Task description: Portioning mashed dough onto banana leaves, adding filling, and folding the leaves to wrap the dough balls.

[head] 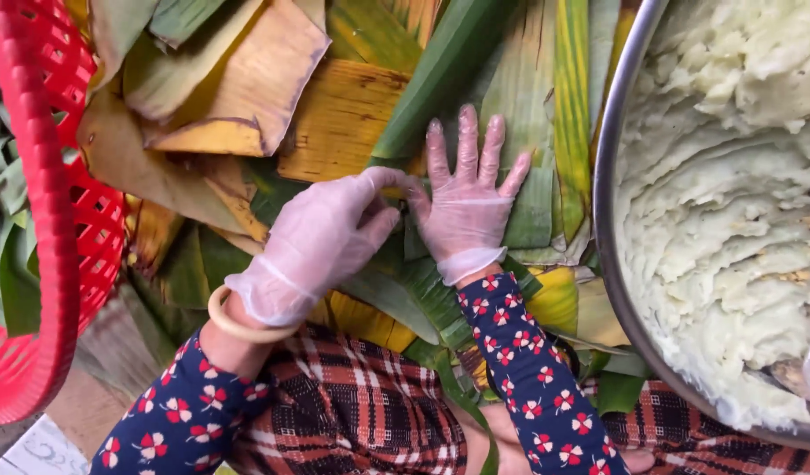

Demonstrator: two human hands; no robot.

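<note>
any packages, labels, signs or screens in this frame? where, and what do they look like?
No packages, signs or screens in view.
Possible printed item: pale flat piece, bottom left corner below the red basket, whitish with faint dark marks; too cropped to tell what it is.

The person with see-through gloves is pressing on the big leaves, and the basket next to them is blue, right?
Not quite. The head view shows the basket is red, not blue. The rest holds: both gloved hands, left hand and right hand, rest on the banana leaves.
</note>
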